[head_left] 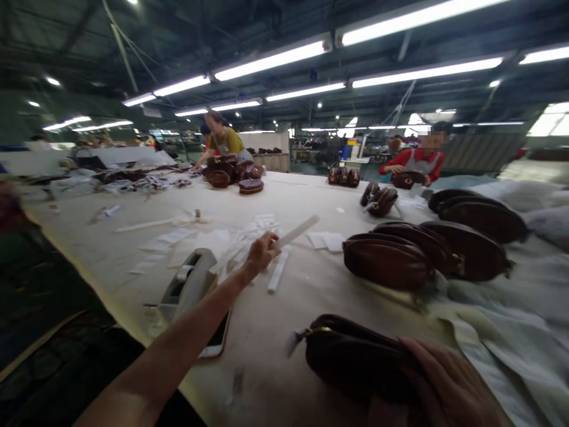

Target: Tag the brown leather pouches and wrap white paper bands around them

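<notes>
My left hand reaches out over the table, its fingers closed on a white paper strip that points away to the right. Beneath and behind that hand lies a loose pile of white strips, with one more strip just to its right. At the bottom right, my right hand rests against the side of a dark brown zippered pouch. The pouch has a gold zipper and a pull wrapped in something pale. My right fingers lie stretched along the leather; the thumb is hidden.
A tape dispenser and a phone lie by my left forearm. Several brown pouches line the right side, beside white wrapping sheets. Across the table, two people handle more pouches.
</notes>
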A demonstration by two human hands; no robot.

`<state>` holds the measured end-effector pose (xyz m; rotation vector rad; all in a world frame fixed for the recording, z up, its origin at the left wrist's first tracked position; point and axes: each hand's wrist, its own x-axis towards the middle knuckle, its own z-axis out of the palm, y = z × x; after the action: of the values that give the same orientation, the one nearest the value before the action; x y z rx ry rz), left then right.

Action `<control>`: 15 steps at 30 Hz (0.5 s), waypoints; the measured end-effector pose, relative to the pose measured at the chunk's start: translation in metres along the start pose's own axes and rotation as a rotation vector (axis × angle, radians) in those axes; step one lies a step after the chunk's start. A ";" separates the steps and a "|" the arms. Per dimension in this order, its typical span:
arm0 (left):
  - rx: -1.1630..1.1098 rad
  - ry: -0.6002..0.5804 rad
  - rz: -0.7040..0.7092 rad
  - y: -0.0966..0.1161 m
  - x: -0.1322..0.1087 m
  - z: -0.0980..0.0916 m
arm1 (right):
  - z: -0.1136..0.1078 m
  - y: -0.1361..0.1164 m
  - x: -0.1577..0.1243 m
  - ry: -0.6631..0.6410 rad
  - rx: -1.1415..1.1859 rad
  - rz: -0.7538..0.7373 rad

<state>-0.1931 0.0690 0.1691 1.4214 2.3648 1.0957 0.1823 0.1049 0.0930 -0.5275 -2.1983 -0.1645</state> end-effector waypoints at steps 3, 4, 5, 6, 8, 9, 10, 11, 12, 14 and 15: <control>-0.175 -0.240 0.171 0.046 -0.043 0.018 | -0.005 -0.013 0.008 -0.007 0.020 0.130; -0.223 -0.299 0.224 0.058 -0.059 0.024 | -0.004 -0.016 0.009 -0.011 0.039 0.199; -0.271 -0.340 0.295 0.067 -0.075 0.030 | -0.004 -0.018 0.008 -0.007 0.058 0.261; -0.312 -0.347 0.402 0.073 -0.089 0.036 | -0.003 -0.019 0.006 0.003 0.070 0.310; -0.280 -0.254 0.569 0.078 -0.109 0.048 | -0.001 -0.020 0.002 0.034 0.064 0.334; -0.231 -0.182 0.631 0.077 -0.115 0.053 | -0.001 -0.020 0.001 0.056 0.050 0.315; -0.171 -0.106 0.672 0.075 -0.118 0.057 | 0.000 -0.021 -0.001 0.083 0.031 0.291; -0.118 -0.037 0.708 0.073 -0.120 0.060 | 0.001 -0.021 -0.001 0.111 0.013 0.273; -0.083 0.016 0.747 0.071 -0.120 0.061 | 0.001 -0.021 -0.002 0.141 0.000 0.263; -0.058 0.057 0.833 0.068 -0.119 0.061 | 0.000 -0.022 0.000 0.187 -0.013 0.257; -0.058 0.052 0.869 0.067 -0.119 0.060 | -0.001 -0.023 0.001 0.197 -0.016 0.258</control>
<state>-0.0539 0.0200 0.1453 2.5050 1.6946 1.3398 0.1725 0.0843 0.0955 -0.7643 -1.9203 -0.0915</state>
